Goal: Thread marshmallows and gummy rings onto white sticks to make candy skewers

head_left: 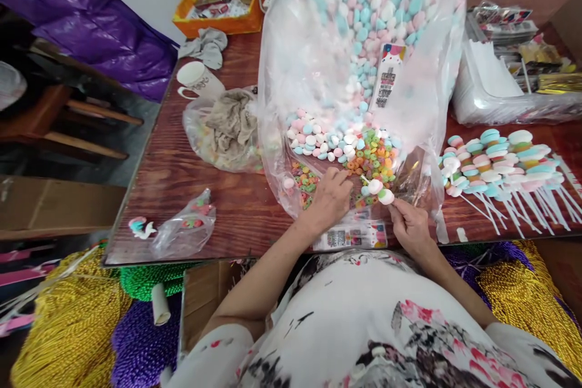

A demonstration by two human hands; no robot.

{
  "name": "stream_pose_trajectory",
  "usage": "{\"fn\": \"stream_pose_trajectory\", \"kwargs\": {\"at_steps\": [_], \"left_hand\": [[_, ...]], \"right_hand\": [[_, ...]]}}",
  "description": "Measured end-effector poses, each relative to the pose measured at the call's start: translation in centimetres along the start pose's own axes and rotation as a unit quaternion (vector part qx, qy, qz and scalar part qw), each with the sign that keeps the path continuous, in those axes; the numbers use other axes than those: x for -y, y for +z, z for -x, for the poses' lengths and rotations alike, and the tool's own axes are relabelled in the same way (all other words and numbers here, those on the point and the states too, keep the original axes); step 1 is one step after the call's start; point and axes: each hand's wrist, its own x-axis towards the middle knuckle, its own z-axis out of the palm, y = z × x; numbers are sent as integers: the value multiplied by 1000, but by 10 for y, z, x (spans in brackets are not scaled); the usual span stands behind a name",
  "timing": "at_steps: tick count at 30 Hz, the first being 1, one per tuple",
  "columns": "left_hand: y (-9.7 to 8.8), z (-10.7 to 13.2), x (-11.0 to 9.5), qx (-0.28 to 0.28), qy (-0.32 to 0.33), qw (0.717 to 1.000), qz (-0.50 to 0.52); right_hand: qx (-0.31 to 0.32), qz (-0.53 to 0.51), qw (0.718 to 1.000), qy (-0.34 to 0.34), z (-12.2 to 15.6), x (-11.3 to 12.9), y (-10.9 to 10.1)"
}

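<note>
My right hand point(411, 225) pinches a candy skewer point(379, 190) with white and green sweets threaded on it, held just over the mouth of a big clear plastic bag point(295, 60). My left hand point(331, 194) rests palm down inside that bag mouth, fingers curled among the small colourful ring candies point(370, 157). Behind the rings lies a heap of pink, blue and white marshmallow sweets point(318, 136). What the left fingers hold is hidden.
Finished candy skewers point(495, 163) lie in a pile on the right of the wooden table point(182, 170). A white mug point(195, 79), a bag with a cloth point(227, 127), an orange tray point(218, 12) and packaging bags point(500, 79) stand around. Shiny gold, green and purple cord bundles point(68, 327) lie below the table edge.
</note>
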Motion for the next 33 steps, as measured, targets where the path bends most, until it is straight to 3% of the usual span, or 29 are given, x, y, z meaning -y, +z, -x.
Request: {"fn": "stream_pose_trajectory", "kwargs": {"at_steps": [6, 8, 10, 12, 14, 16, 18, 20, 33], "left_hand": [[10, 7, -9, 14, 6, 1000, 9], [9, 8, -8, -15, -25, 996, 79], [7, 7, -8, -67, -92, 973, 201], [4, 8, -12, -128, -188, 902, 367], [0, 9, -19, -173, -265, 792, 522], [-3, 11, -27, -196, -302, 696, 621], [-6, 14, -33, -210, -315, 646, 663], [-8, 16, -35, -233, -321, 630, 668], [4, 19, -23, -333, -318, 613, 642]], "right_hand": [[0, -5, 1000, -12, 2, -1, 0], [-3, 2, 1000, -23, 2, 1, -1], [10, 19, 999, -40, 3, 3, -1], [32, 43, 997, -57, 4, 5, -1], [51, 63, 994, -70, 5, 8, 0], [65, 74, 992, -76, 6, 10, 2], [79, 82, 990, -78, 7, 12, 4], [86, 92, 989, -81, 6, 14, 5], [73, 119, 982, -123, 5, 21, 7]]}}
